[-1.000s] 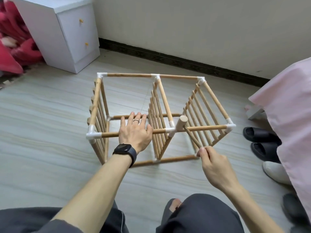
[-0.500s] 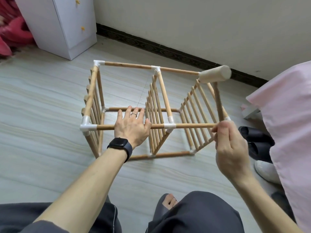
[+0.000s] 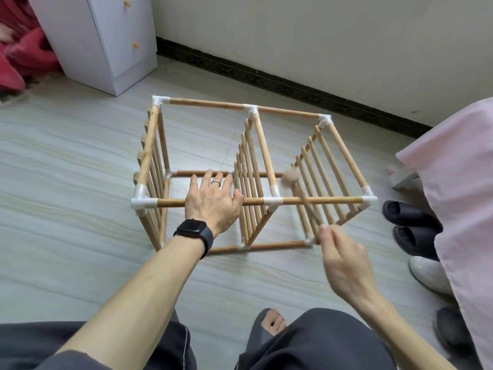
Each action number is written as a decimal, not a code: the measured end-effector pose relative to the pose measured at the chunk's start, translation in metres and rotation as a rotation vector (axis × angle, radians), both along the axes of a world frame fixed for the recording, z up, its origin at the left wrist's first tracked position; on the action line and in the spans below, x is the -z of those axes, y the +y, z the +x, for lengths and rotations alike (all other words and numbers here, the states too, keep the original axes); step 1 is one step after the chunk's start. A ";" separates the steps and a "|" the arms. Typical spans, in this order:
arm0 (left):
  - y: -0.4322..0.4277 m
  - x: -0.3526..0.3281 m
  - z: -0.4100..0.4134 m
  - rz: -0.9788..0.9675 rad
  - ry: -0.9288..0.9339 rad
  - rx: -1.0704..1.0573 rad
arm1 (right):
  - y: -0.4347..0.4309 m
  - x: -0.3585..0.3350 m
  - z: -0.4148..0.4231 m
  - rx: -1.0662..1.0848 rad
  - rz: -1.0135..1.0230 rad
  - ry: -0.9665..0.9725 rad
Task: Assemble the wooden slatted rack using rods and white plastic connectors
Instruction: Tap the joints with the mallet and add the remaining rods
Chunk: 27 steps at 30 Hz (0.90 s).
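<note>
The wooden slatted rack (image 3: 208,103) stands on the floor, its rods joined by white plastic connectors such as the middle one (image 3: 272,201) on the near top rod. Three slatted panels form two bays. My left hand (image 3: 213,202) rests flat on the near top rod, fingers straight, a watch on the wrist. My right hand (image 3: 340,260) grips the handle of a small wooden mallet (image 3: 289,177). Blurred by motion, the mallet's head is low beside the middle connector, over the right bay.
A white drawer cabinet (image 3: 112,41) stands at the back left beside red fabric (image 3: 24,57). Pink bedding (image 3: 464,188) hangs at the right, with dark slippers (image 3: 408,217) and a white shoe (image 3: 426,273) beneath. The wall's dark skirting runs behind. My knees fill the bottom.
The mallet went from low at the middle connector, up high over the rack's right end, then swung back down beside the middle connector. My left hand stayed on the rod.
</note>
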State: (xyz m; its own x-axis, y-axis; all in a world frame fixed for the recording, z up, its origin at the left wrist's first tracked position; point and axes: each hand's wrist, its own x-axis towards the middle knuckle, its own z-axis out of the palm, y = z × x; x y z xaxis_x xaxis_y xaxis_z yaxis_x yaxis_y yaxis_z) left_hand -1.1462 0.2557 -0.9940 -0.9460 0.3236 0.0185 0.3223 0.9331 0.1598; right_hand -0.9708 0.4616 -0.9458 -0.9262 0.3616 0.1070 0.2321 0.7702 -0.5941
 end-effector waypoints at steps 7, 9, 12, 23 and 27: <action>0.000 -0.001 0.001 -0.009 -0.017 0.005 | -0.007 0.007 0.002 -0.008 -0.042 -0.149; 0.000 -0.001 -0.001 -0.002 -0.013 0.001 | -0.010 -0.002 0.002 0.037 -0.111 0.211; 0.000 -0.001 0.000 -0.001 -0.019 0.007 | -0.010 0.000 0.000 -0.024 -0.033 -0.002; -0.001 -0.004 0.002 -0.016 -0.026 0.005 | -0.009 0.002 0.005 -0.041 -0.130 -0.229; 0.005 -0.009 -0.007 0.024 -0.142 -0.003 | -0.004 -0.030 -0.004 -0.004 -0.494 0.130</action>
State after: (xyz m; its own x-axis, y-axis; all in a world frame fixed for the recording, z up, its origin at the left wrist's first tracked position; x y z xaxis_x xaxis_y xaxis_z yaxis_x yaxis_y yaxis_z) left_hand -1.1535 0.2603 -0.9849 -0.9405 0.3221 -0.1081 0.2922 0.9292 0.2263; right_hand -0.9747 0.4574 -0.9163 -0.9180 0.3946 0.0384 0.1300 0.3912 -0.9111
